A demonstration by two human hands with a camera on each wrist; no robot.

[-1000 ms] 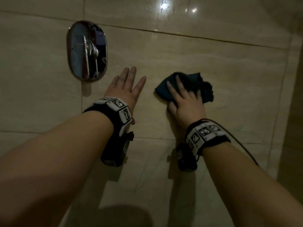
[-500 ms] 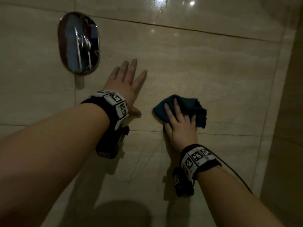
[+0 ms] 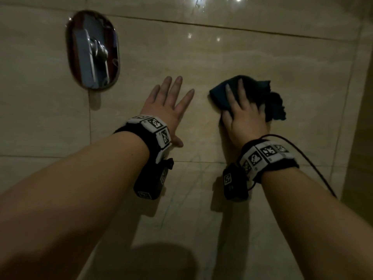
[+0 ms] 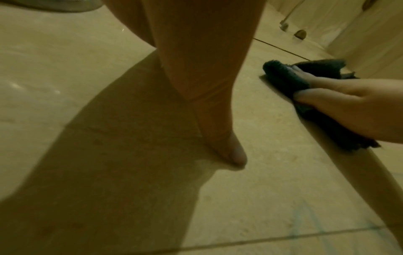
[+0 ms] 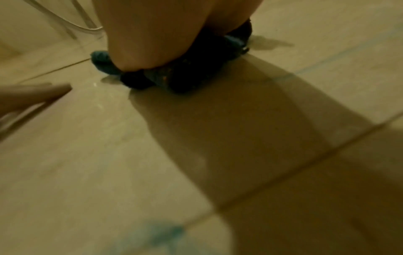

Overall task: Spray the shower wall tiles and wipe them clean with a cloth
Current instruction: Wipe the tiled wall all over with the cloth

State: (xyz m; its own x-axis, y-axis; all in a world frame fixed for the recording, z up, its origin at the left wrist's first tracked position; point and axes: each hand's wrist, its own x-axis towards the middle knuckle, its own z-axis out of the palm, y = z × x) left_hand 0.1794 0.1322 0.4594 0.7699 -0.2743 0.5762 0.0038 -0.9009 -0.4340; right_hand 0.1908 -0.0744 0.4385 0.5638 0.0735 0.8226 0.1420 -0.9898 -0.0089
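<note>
Dark teal cloth [image 3: 248, 98], bunched, sits right of centre in the head view, pressed flat against the beige wall tile [image 3: 262, 53] by the right hand [image 3: 245, 116], whose fingers [image 3: 241, 87] lie extended over it while the thumb seems to tuck its lower edge. The left hand [image 3: 164, 104], at centre, rests with released fingers spread on the tile, holding nothing, below right of the chrome shower valve plate [image 3: 93, 50] at upper left. To wipe well, I judge firm, even pressure and overlapping strokes are needed, reaching the faint greenish streaks [image 3: 181, 190] lower centre
</note>
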